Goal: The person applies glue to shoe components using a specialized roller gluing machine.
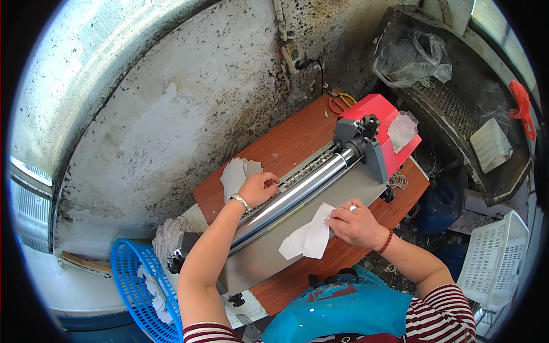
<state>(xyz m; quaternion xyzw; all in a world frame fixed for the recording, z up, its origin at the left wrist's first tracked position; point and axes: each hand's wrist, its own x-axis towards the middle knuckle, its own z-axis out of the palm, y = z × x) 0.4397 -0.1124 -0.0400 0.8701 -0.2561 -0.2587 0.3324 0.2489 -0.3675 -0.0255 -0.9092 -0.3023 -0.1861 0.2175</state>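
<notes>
Across the wooden table lies a roller machine with a long shiny metal roller (297,190), a flat steel plate (251,268) along its front and a red end housing (374,108). My left hand (257,190) is over the back side of the roller, its fingers bent into a pinch; what they hold, if anything, is too small to make out. Several thin white cut pieces (233,177) lie beside that hand. Over the front plate, my right hand (355,224) grips thin white pieces (311,235) that overlap crosswise; their material is unclear.
Orange-handled scissors (342,102) lie behind the housing, and a crumpled clear bag (402,130) rests on it. A blue basket (123,268) with white scraps stands at left beside a bundle of pale cord (170,237). A white basket (492,263) stands at right.
</notes>
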